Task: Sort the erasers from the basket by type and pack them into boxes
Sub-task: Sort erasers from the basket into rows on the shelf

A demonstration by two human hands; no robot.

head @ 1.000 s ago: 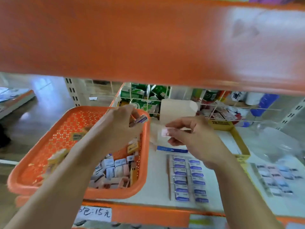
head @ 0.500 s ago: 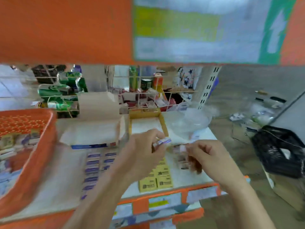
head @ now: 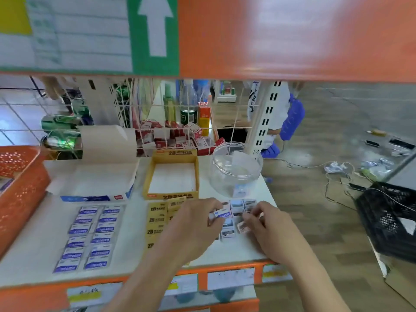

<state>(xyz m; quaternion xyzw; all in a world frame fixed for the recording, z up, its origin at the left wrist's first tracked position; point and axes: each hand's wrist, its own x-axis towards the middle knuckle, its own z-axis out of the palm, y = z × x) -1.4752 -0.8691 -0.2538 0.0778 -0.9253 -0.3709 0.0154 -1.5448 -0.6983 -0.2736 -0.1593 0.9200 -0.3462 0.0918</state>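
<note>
My L hand (head: 193, 224) pinches 1 blue-label eraser (head: 221, 215). R hand (head: 267, 228): fingers bent on a pink eraser (head: 242, 227), can't tell if gripped. 12 blue erasers (head: 90, 237) laid out in 2 cols; 1 white box (head: 94, 197), 1 yellow box (head: 172, 195).

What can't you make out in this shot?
Head view:
- Basket: cut by the left edge, contents mostly hidden.
- Yellow erasers: partly behind the left hand and arm.
- Blue eraser that the left hand holds: label blurred.
- Right hand: grip on the picture erasers unclear, fingers hide it.
</note>
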